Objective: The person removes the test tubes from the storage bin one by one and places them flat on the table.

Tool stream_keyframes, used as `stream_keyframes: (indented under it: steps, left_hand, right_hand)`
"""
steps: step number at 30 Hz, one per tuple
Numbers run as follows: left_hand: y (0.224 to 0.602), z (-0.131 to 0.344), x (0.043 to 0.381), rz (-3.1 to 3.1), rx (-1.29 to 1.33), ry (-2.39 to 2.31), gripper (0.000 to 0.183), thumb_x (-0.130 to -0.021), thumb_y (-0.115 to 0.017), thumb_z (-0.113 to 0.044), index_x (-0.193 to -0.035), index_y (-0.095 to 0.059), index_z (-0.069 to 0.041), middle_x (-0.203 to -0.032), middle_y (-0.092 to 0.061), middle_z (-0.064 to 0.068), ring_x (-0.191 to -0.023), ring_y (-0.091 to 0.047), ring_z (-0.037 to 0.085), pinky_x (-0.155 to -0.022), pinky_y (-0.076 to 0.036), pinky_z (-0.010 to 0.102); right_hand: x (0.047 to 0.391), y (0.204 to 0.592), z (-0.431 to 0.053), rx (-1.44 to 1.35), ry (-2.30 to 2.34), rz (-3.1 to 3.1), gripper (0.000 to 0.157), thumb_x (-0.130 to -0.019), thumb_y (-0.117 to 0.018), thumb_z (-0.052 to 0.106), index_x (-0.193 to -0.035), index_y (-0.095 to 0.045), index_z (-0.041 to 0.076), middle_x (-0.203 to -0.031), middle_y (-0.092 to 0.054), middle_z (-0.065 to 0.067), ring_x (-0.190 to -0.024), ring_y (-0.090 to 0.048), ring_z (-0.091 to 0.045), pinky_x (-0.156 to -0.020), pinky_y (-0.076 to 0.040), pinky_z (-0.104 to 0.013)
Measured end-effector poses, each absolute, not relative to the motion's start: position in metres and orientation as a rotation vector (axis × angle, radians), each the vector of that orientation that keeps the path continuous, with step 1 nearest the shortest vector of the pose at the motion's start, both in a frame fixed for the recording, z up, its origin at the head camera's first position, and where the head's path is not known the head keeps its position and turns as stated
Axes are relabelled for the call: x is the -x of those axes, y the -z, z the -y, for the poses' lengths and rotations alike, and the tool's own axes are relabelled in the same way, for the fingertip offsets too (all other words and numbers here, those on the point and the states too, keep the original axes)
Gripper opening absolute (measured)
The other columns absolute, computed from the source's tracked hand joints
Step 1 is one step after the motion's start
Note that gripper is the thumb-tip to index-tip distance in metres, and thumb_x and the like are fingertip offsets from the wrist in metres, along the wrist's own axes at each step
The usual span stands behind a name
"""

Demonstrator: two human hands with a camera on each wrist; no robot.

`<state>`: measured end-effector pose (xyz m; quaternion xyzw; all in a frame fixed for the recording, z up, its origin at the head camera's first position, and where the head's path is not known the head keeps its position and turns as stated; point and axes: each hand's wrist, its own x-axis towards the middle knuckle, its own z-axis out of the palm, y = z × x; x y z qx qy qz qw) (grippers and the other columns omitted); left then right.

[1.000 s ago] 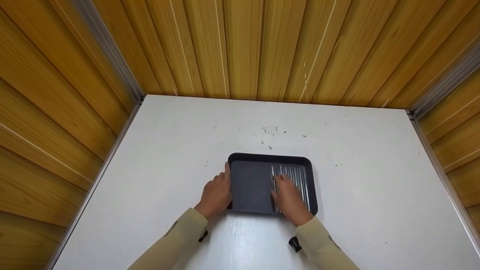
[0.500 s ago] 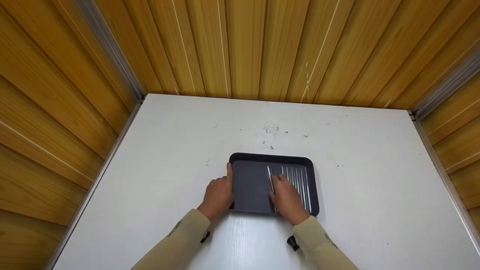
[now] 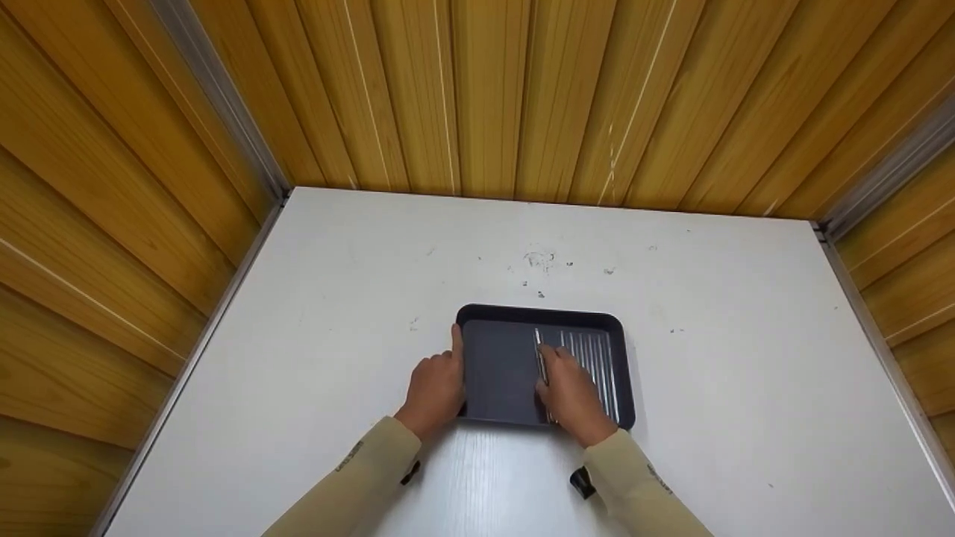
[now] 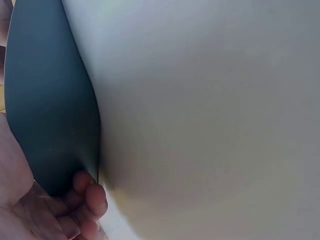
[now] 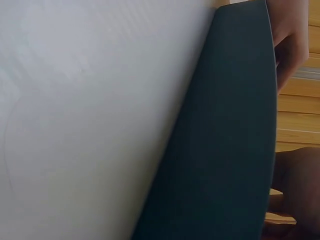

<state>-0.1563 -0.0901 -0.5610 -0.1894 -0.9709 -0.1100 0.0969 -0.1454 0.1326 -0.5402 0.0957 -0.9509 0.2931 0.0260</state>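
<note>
Pinched in the fingers of the right hand [image 3: 573, 395] is at least one slim silver rod [image 3: 539, 345] — whether there are more cannot be told — with its far end showing beyond the fingertips. This grip sits over the dark tray [image 3: 498, 373], inside its rim and right of the tray's middle. Just to the right of the grip, more silver rods [image 3: 599, 358] lie side by side on the tray floor, partly hidden by the hand. Left of the grip, at the tray's left side, the left hand [image 3: 435, 388] holds the wall, its forefinger straight along it and other fingers curled against the outside. Beneath both is the white table [image 3: 358, 298]; well beyond the grip stands a wood-patterned wall [image 3: 485, 97].
</note>
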Motion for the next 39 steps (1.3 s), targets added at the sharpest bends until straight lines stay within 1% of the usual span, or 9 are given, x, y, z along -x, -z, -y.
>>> stream_keyframes:
  steps: [4,13,16,18,20,23,25,33,39]
  left_hand:
    - [0.561,0.089,0.156,2.868,0.557,0.326,0.072,-0.083,-0.066,0.007,-0.148,-0.035,0.015,-0.063,-0.056,0.006,-0.05,-0.045,0.014,-0.051,-0.045,0.033]
    - [0.56,0.093,0.155,2.884,0.54,0.292,0.072,-0.084,-0.066,0.004,-0.148,-0.034,0.015,-0.064,-0.057,0.007,-0.05,-0.047,0.015,-0.052,-0.045,0.034]
    - [0.56,0.094,0.154,2.889,0.533,0.294,0.073,-0.084,-0.066,0.005,-0.149,-0.034,0.014,-0.064,-0.057,0.007,-0.05,-0.047,0.015,-0.052,-0.045,0.033]
    - [0.56,0.094,0.154,2.891,0.53,0.296,0.073,-0.084,-0.066,0.005,-0.149,-0.034,0.014,-0.064,-0.057,0.007,-0.05,-0.047,0.016,-0.052,-0.045,0.033]
    - [0.56,0.094,0.154,2.889,0.524,0.303,0.073,-0.083,-0.066,0.006,-0.149,-0.035,0.014,-0.064,-0.057,0.007,-0.05,-0.047,0.016,-0.051,-0.044,0.033]
    - [0.562,0.093,0.155,2.881,0.534,0.301,0.074,-0.082,-0.066,0.006,-0.148,-0.035,0.014,-0.063,-0.055,0.006,-0.049,-0.045,0.015,-0.05,-0.043,0.033]
    - [0.562,0.091,0.156,2.87,0.549,0.307,0.073,-0.082,-0.066,0.006,-0.148,-0.035,0.015,-0.062,-0.054,0.006,-0.049,-0.044,0.015,-0.05,-0.043,0.033]
    - [0.56,0.085,0.157,2.876,0.572,0.31,0.075,-0.082,-0.067,0.004,-0.148,-0.034,0.015,-0.063,-0.056,0.007,-0.05,-0.046,0.016,-0.053,-0.046,0.035]
    - [0.562,0.089,0.155,2.873,0.558,0.282,0.074,-0.082,-0.067,0.004,-0.148,-0.035,0.015,-0.062,-0.054,0.005,-0.049,-0.044,0.014,-0.052,-0.045,0.034]
  right_hand:
    - [0.145,0.535,-0.134,-0.266,-0.938,2.96,0.05,-0.087,-0.068,-0.007,-0.136,-0.061,-0.002,-0.116,-0.061,-0.026,-0.091,-0.065,-0.034,-0.075,-0.055,-0.046]
    - [0.144,0.528,-0.137,-0.215,-0.997,2.936,0.047,-0.089,-0.066,-0.006,-0.136,-0.062,0.0,-0.12,-0.059,-0.02,-0.083,-0.059,-0.022,-0.069,-0.05,-0.036]
    - [0.143,0.527,-0.138,-0.209,-1.073,2.918,0.047,-0.09,-0.063,-0.009,-0.136,-0.061,0.0,-0.123,-0.057,-0.021,-0.063,-0.058,-0.017,-0.055,-0.05,-0.032]
    - [0.143,0.525,-0.14,-0.193,-1.112,2.92,0.048,-0.091,-0.062,-0.009,-0.137,-0.061,0.0,-0.127,-0.056,-0.022,-0.057,-0.056,-0.015,-0.052,-0.05,-0.03]
    - [0.142,0.524,-0.141,-0.178,-1.136,2.921,0.049,-0.091,-0.062,-0.009,-0.139,-0.059,0.001,-0.129,-0.055,-0.022,-0.062,-0.06,-0.017,-0.057,-0.052,-0.032]
    - [0.142,0.521,-0.145,-0.159,-1.099,2.916,0.051,-0.091,-0.063,-0.007,-0.141,-0.058,0.002,-0.128,-0.056,-0.021,-0.088,-0.06,-0.023,-0.075,-0.052,-0.039]
    - [0.142,0.518,-0.148,-0.147,-1.083,2.899,0.053,-0.091,-0.064,-0.006,-0.143,-0.056,0.003,-0.126,-0.057,-0.021,-0.098,-0.058,-0.028,-0.081,-0.05,-0.043]
    - [0.143,0.505,-0.159,-0.087,-1.127,2.853,0.064,-0.089,-0.064,-0.009,-0.15,-0.048,0.004,-0.126,-0.056,-0.021,-0.085,-0.056,-0.024,-0.072,-0.048,-0.039]
    - [0.144,0.501,-0.164,-0.065,-1.13,2.83,0.065,-0.088,-0.061,-0.009,-0.15,-0.046,0.002,-0.127,-0.055,-0.023,-0.088,-0.056,-0.026,-0.074,-0.048,-0.04]
